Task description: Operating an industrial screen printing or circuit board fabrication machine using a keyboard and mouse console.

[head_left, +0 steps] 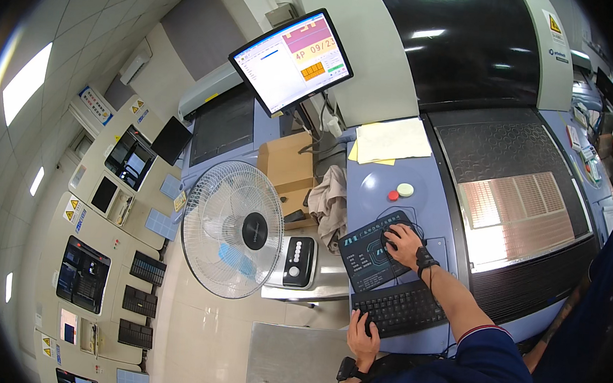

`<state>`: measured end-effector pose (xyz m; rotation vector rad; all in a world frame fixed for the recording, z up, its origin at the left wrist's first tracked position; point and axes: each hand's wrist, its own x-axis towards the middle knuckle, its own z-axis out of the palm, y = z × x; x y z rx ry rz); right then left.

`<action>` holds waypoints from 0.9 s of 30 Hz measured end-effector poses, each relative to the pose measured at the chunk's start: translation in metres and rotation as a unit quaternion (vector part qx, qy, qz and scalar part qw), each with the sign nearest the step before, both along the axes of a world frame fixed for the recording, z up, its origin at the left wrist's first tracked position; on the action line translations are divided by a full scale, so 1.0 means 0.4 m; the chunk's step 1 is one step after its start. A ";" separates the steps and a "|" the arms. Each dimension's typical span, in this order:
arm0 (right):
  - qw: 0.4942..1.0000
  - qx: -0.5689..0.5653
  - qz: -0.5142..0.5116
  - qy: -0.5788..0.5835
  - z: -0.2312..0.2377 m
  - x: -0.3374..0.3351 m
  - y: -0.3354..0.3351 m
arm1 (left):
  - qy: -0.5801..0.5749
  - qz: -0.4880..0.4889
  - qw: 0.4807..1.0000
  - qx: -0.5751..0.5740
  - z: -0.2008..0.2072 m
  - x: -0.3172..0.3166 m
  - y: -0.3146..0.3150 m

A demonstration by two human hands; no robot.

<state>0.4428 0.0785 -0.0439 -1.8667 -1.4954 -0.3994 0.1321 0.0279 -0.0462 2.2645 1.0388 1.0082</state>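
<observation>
My right hand [405, 247] curls over a dark computer mouse [390, 246], mostly hidden by the fingers, on a black printed mouse pad [362, 254]. My left hand [362, 341] rests at the left end of a black keyboard [401, 309], its fingers apart on the keys. Both wrists wear dark bands. Beyond the hands, a lit monitor [293, 61] shows a software window with a magnified orange and purple picture. A red round cap [392, 195] and a pale green one [405, 190] lie past the mouse pad.
A standing fan [234, 229] is left of the desk, near a cardboard box [287, 166] and a crumpled cloth [329, 207]. Papers [394, 141] lie at the back. On the right, a copper-coloured panel [519, 215] sits on the machine bed; another person's dark clothing [582, 335] is beside it.
</observation>
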 end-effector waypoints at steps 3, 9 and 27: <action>1.000 0.000 -0.001 0.001 -0.001 0.000 -0.001 | -0.002 0.001 1.000 0.003 0.002 0.000 -0.002; 1.000 -0.005 -0.001 0.014 -0.003 0.001 0.001 | 0.001 0.006 1.000 0.026 0.009 0.004 0.001; 0.999 -0.005 -0.028 0.015 0.000 -0.002 0.002 | 0.003 0.003 1.000 0.026 -0.004 0.001 0.004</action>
